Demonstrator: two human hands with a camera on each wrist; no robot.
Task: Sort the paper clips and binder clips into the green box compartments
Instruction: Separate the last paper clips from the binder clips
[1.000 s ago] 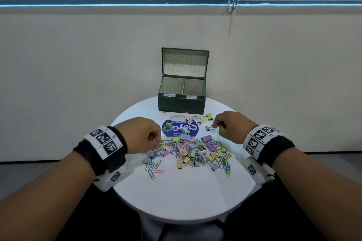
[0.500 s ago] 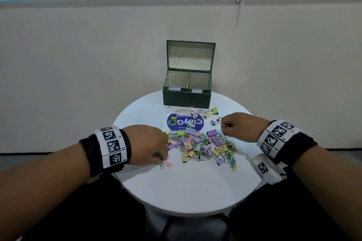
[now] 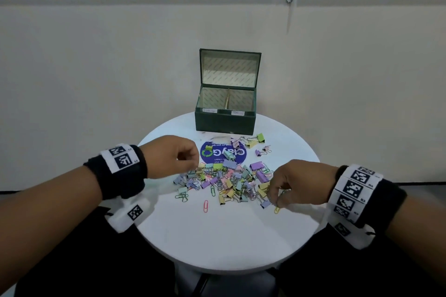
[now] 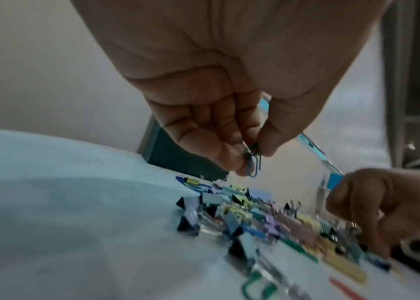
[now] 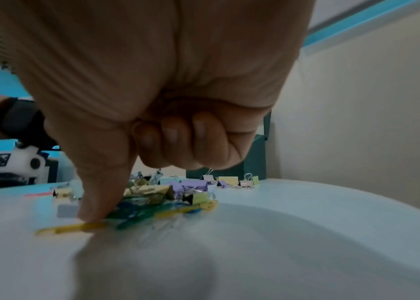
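A dark green box (image 3: 226,119) stands open at the table's back, with a divider between two compartments. Pastel binder clips and paper clips lie in a pile (image 3: 229,181) mid-table. My left hand (image 3: 193,166) hovers over the pile's left edge. In the left wrist view it (image 4: 252,162) pinches a blue and a green paper clip (image 4: 253,165) between thumb and fingers. My right hand (image 3: 275,196) is down at the pile's front right. Its thumb tip (image 5: 93,213) presses a yellow paper clip (image 5: 70,228) onto the table, the other fingers curled into the palm.
The round white table (image 3: 229,236) bears a blue sticker (image 3: 223,153) in front of the box. A few binder clips (image 3: 253,142) lie apart near the box. A red paper clip (image 3: 205,206) and green ones (image 3: 182,196) lie loose at the front.
My left hand has lifted off the table at the pile's front left, holding paper clips, and moved back. My right hand has come forward and down onto the pile's front right.
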